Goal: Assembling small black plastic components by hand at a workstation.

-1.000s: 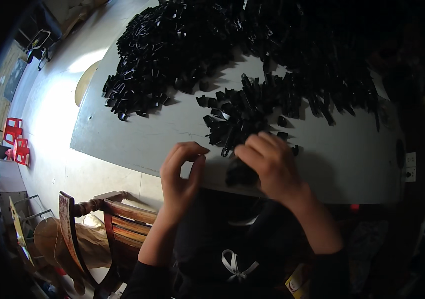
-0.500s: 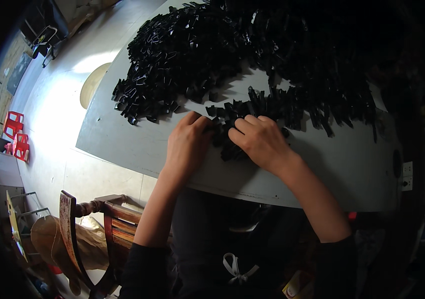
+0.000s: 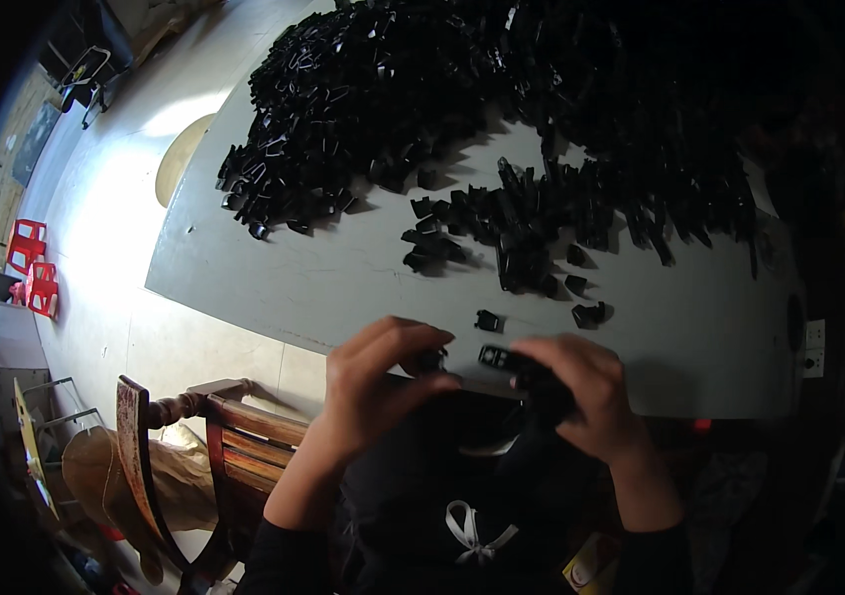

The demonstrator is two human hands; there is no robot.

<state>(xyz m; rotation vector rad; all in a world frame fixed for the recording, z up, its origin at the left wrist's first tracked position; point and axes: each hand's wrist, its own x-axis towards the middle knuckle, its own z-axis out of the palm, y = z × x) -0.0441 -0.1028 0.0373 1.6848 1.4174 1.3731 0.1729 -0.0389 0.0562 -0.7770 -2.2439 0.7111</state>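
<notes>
At the table's near edge, my left hand (image 3: 371, 385) is closed with thumb and fingertips on a small black plastic piece (image 3: 430, 361), mostly covered by the fingers. Just across from it, my right hand (image 3: 591, 389) grips several black plastic pieces (image 3: 542, 395); one oblong end points toward my left hand. The two hands are apart. A single small black piece (image 3: 487, 320) lies on the table beyond the gap between them. Farther off is a loose cluster of black plastic pieces (image 3: 512, 233), some short and blocky, some long and narrow.
The grey table (image 3: 274, 288) carries a large heap of short black pieces (image 3: 333, 109) at far left and dark long pieces (image 3: 641, 169) at far right. A wooden chair (image 3: 244, 426) stands left of me. Red stools (image 3: 42, 288) and a round pale stool top (image 3: 184, 159) are on the left.
Both hands have drawn back from the cluster to the near table edge, carrying black pieces. The cluster they covered is now exposed, with a few loose pieces lying nearer me.
</notes>
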